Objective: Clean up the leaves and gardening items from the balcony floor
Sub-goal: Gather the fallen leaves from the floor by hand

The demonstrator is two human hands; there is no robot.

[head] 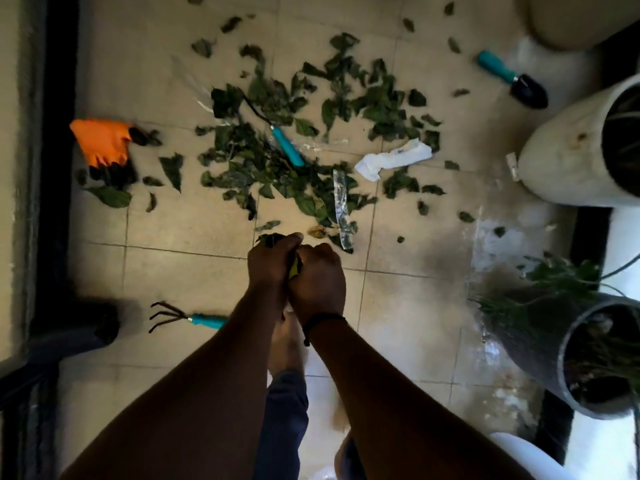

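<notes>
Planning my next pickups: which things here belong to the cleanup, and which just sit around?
Job: leaves; orange glove; hand rake; trowel; teal-handled tool; white cloth; plastic strip.
Just there: white pot; grey pot.

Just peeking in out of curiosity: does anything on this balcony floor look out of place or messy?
Yes. Torn green leaves are strewn across the tiles, with a teal-handled tool half buried in them. A trowel, a hand rake, an orange glove, a white rag and clear plastic strips lie scattered about.
</notes>
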